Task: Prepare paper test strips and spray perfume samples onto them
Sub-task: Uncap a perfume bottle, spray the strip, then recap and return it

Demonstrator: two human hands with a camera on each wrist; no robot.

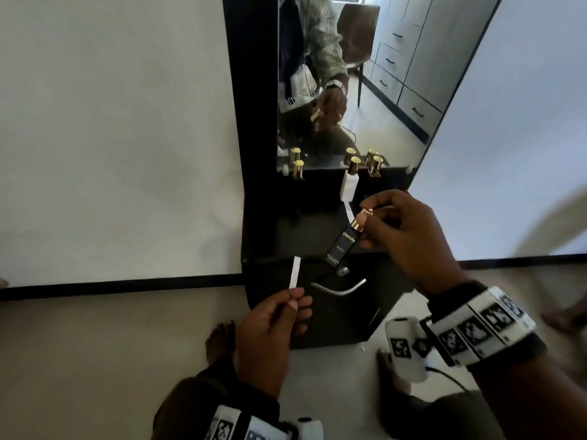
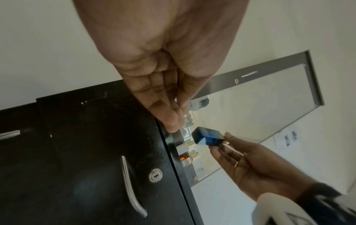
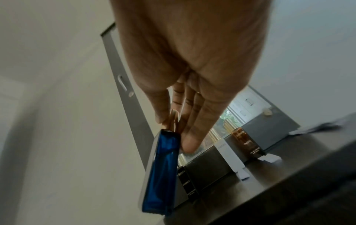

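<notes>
My left hand pinches the lower end of a narrow white paper strip, which stands upright in front of the black cabinet. My right hand grips the gold top of a dark blue perfume bottle, which hangs tilted with its base toward the strip. The same blue bottle hangs from my fingers in the right wrist view, and appears as a blue block in the left wrist view. The strip is hidden in both wrist views.
On the cabinet top by the mirror stand a white bottle, a black bottle and an amber bottle, all gold-capped. White paper pieces lie there. The cabinet door has a metal handle and a lock.
</notes>
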